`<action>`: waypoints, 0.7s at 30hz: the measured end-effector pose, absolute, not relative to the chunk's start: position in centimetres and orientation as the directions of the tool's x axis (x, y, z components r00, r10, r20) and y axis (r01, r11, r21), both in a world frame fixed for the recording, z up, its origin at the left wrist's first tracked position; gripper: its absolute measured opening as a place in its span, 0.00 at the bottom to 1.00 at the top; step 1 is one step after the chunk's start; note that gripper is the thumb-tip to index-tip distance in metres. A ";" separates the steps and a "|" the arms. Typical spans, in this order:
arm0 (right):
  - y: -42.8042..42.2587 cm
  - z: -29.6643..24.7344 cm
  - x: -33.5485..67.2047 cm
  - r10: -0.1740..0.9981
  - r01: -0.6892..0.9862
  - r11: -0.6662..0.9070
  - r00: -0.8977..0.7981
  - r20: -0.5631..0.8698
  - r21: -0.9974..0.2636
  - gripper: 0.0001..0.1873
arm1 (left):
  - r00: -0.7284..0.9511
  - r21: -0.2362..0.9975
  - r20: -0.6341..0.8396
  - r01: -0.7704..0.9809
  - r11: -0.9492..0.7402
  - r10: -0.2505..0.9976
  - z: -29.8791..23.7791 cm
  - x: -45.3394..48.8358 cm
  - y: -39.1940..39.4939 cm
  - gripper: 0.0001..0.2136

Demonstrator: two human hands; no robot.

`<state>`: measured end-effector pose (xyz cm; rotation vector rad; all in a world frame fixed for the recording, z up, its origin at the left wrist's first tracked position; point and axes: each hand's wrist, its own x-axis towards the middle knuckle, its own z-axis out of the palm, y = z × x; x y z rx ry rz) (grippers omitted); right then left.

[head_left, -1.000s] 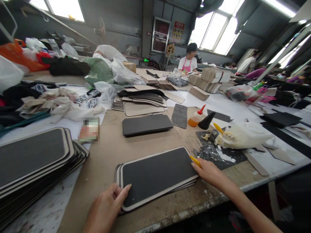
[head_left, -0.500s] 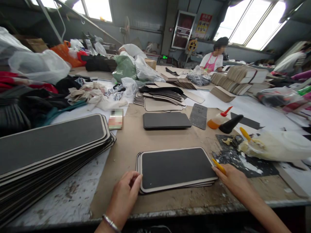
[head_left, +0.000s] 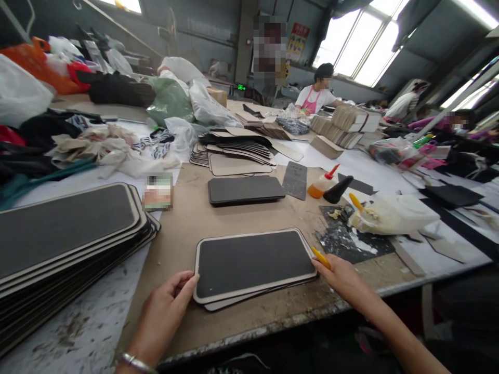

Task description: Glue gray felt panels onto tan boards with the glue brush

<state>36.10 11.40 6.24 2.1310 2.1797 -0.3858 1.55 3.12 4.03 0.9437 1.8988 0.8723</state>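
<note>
My left hand (head_left: 167, 304) is closed on the left edge of a black panel with a pale border (head_left: 253, 262), thumb on top. My right hand (head_left: 338, 272) grips the panel's right edge and also has a yellow-handled tool (head_left: 321, 258) tucked in it; the tool's tip cannot be made out. The panel lies flat or slightly raised over another similar panel (head_left: 224, 304), whose lower edge sticks out unevenly. Beyond it sits a small stack of plain black panels (head_left: 246, 190).
At left is a tall stack of bordered panels (head_left: 74, 223). On the right are a glue-smeared black board (head_left: 370, 250), a white plastic container (head_left: 405, 215), an orange-filled squeeze bottle (head_left: 320, 186) and a black cone (head_left: 338, 190). A person in a pink apron (head_left: 312, 98) sits across the table.
The view has turned right, so everything sits further left in it. The top panel has shifted against those under it, with both hands still on its ends.
</note>
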 end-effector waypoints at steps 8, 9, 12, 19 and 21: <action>12.0 5.6 36.4 0.973 0.993 -0.006 -0.022 -0.229 -0.118 0.15 | -0.399 0.865 -0.201 0.357 0.354 0.895 4.8 1.6 2.7 0.19; 12.1 5.3 36.5 0.973 0.993 -0.006 -0.021 -0.228 -0.116 0.15 | -0.397 0.861 -0.186 0.374 0.343 0.899 5.0 1.7 2.6 0.18; 12.2 4.3 37.1 0.975 0.992 0.012 -0.040 -0.216 -0.127 0.15 | -0.380 0.855 -0.141 0.419 0.306 0.914 5.6 2.0 2.3 0.17; 11.9 3.0 37.4 0.984 0.995 0.085 -0.092 -0.152 -0.052 0.18 | -0.326 0.916 -0.369 0.029 0.399 0.870 5.7 2.6 3.6 0.17; 11.9 3.4 37.2 0.986 0.995 0.085 -0.093 -0.140 -0.056 0.17 | -0.231 0.874 -0.486 -0.133 0.468 0.843 5.6 2.5 4.5 0.18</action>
